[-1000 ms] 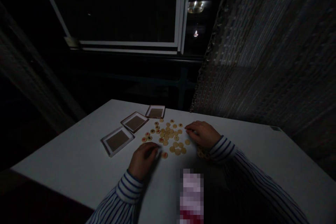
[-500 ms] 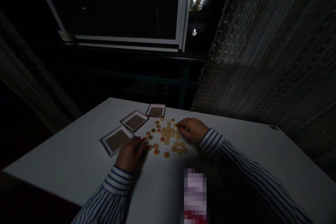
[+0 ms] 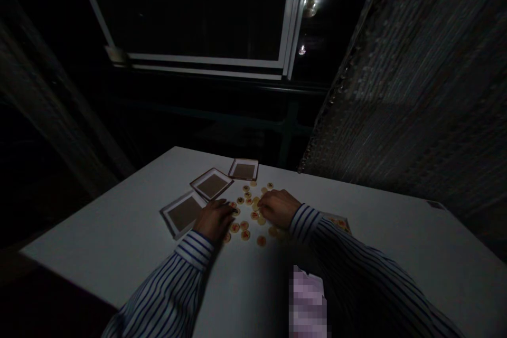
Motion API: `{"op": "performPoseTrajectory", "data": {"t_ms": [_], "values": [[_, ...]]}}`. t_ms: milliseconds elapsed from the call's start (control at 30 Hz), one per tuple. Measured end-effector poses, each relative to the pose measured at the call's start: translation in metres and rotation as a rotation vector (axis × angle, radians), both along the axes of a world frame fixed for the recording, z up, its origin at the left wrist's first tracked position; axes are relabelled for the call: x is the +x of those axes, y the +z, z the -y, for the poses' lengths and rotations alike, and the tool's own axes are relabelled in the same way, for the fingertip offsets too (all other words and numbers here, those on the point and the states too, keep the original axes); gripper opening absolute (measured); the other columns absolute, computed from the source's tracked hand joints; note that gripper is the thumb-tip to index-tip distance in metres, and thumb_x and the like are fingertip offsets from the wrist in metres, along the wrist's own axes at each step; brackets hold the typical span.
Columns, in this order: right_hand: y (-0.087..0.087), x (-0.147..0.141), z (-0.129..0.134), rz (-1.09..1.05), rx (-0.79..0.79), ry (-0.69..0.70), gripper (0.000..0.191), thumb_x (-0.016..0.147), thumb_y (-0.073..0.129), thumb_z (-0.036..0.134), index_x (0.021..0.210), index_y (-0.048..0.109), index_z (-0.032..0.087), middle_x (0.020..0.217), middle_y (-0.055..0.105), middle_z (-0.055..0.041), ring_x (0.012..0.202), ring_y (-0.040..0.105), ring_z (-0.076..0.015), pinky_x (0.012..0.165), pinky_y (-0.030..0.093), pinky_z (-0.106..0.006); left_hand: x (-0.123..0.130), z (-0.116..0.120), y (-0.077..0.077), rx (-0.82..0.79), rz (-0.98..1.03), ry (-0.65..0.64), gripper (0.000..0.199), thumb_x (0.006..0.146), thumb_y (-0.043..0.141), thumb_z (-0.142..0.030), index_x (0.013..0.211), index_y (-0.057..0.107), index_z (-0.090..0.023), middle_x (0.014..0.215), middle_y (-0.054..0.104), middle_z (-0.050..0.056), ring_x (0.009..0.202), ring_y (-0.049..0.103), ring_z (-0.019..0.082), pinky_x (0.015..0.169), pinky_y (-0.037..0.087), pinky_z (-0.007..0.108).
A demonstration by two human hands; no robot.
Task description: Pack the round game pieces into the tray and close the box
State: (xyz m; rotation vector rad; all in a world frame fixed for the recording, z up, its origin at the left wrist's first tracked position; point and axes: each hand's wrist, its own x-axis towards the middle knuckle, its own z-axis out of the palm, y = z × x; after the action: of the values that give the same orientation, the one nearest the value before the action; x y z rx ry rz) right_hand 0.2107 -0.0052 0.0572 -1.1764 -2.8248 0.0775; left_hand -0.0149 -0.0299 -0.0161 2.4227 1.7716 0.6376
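Observation:
Round, pale Chinese chess pieces (image 3: 245, 234) lie scattered over the white table (image 3: 130, 222), several with red or dark characters facing up and others showing plain tops. At the left side of the pile, my left hand (image 3: 212, 220) is closed, its bent fingertips at a red-marked piece (image 3: 236, 212). My right hand (image 3: 279, 207) reaches in from the right with its fingers curled down over the plain pieces. What its fingertips hold, if anything, is hidden. Striped sleeves cover both forearms.
Three shallow box parts stand left and behind the pieces: a near tray (image 3: 184, 215), a middle tray (image 3: 212, 184) and a far tray (image 3: 243, 169). A red-patterned flat item (image 3: 338, 222) shows beyond my right sleeve. A bead curtain (image 3: 396, 116) hangs at the right.
My right hand has moved left and nearer over the plain pieces. My left hand is closer to the pile. The view has shifted, and the red-patterned item now shows beyond my right sleeve.

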Motion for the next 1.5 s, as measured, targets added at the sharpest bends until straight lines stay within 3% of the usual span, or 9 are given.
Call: {"op": "performPoseTrajectory", "data": {"t_ms": [233, 567, 1167, 1500], "values": [[-0.016, -0.014, -0.001, 0.014, -0.033, 0.008, 0.026, 0.08, 0.043, 0.03, 0.096, 0.061, 0.02, 0.105, 0.06, -0.0063, 0.097, 0.051, -0.0213, 0.081, 0.034, -0.036, 0.007, -0.009, 0.004, -0.065, -0.067, 0.009, 0.03, 0.074, 0.055, -0.033, 0.103, 0.062, -0.023, 0.118, 0.054, 0.01, 0.111, 0.045, 0.026, 0.092, 0.036, 0.044], [-0.031, -0.016, -0.003, -0.001, -0.02, 0.002, 0.027, 0.081, 0.041, 0.032, 0.097, 0.06, 0.023, 0.101, 0.059, -0.0056, 0.095, 0.05, -0.0217, 0.076, 0.034, -0.037, 0.006, -0.026, -0.007, -0.054, -0.122, -0.031, 0.029, 0.072, 0.058, -0.032, 0.1, 0.063, -0.025, 0.119, 0.052, 0.009, 0.112, 0.042, 0.028, 0.093, 0.033, 0.046], [-0.035, -0.009, -0.002, 0.013, -0.07, -0.002, 0.027, 0.078, 0.043, 0.03, 0.098, 0.059, 0.022, 0.104, 0.059, -0.0063, 0.096, 0.051, -0.0232, 0.077, 0.036, -0.039, 0.008, -0.035, -0.005, -0.084, -0.189, -0.05, 0.029, 0.066, 0.063, -0.035, 0.095, 0.065, -0.03, 0.117, 0.054, 0.005, 0.113, 0.04, 0.03, 0.09, 0.035, 0.047], [-0.022, -0.006, -0.001, 0.014, -0.122, -0.026, 0.029, 0.079, 0.044, 0.03, 0.103, 0.058, 0.022, 0.11, 0.057, -0.006, 0.102, 0.049, -0.021, 0.082, 0.034, -0.037, 0.012, -0.031, 0.005, -0.007, -0.166, -0.113, 0.029, 0.071, 0.059, -0.036, 0.098, 0.063, -0.028, 0.119, 0.053, 0.005, 0.114, 0.041, 0.029, 0.094, 0.031, 0.047]]}}
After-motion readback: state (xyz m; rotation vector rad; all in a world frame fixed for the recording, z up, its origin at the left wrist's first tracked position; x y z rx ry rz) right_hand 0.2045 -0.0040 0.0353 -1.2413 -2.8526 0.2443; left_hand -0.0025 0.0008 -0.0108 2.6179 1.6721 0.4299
